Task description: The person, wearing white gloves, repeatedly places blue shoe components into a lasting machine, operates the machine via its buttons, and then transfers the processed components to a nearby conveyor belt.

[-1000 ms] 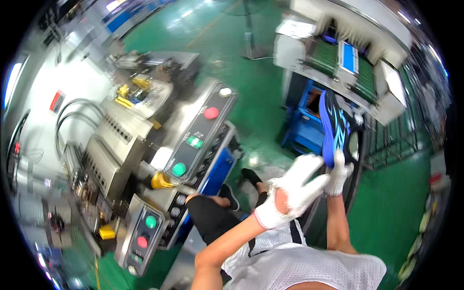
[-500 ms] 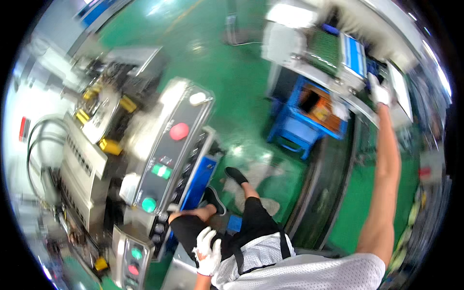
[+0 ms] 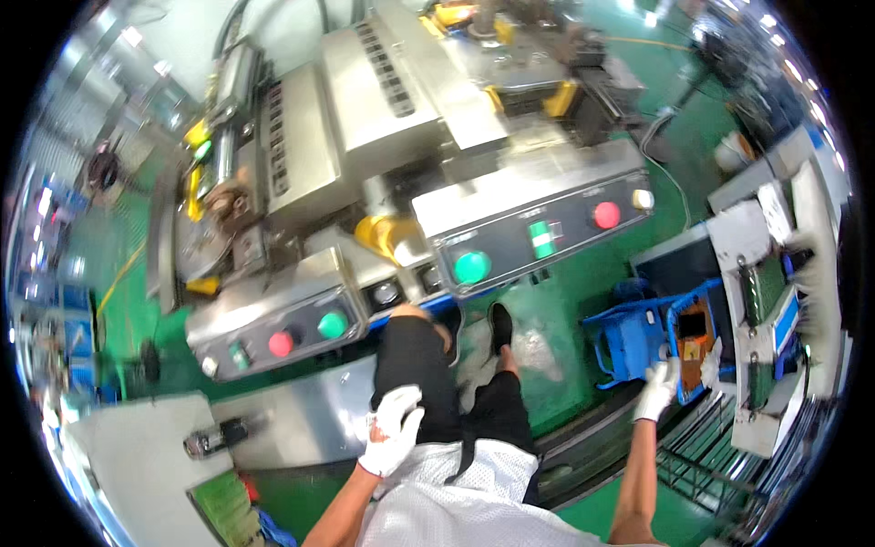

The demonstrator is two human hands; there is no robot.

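My left hand (image 3: 393, 432), in a white glove with a reddish-brown mark near the thumb side, hovers over my lap. Its fingers are loosely bent and apart, and nothing shows in them. To the right, my right hand (image 3: 656, 394), also white-gloved, is held out beside a blue cart (image 3: 631, 348). Its fingers point away from me and are smeared, so whether they hold anything is unclear. A brown tray (image 3: 694, 358) with a dark rectangular thing sits in the cart's blue frame, just beyond that hand.
Ahead stands a metal machine with two control panels, one larger (image 3: 538, 239) and one smaller (image 3: 282, 341), bearing green and red buttons. A metal bench (image 3: 292, 410) lies left of my legs. At right are a pale work stand (image 3: 749, 401) and a dark rack (image 3: 697, 456).
My view has swung left toward the machine. My right hand has come back from the blue-and-white things on the work stand and is nearer my body. My left hand stays near my lap.
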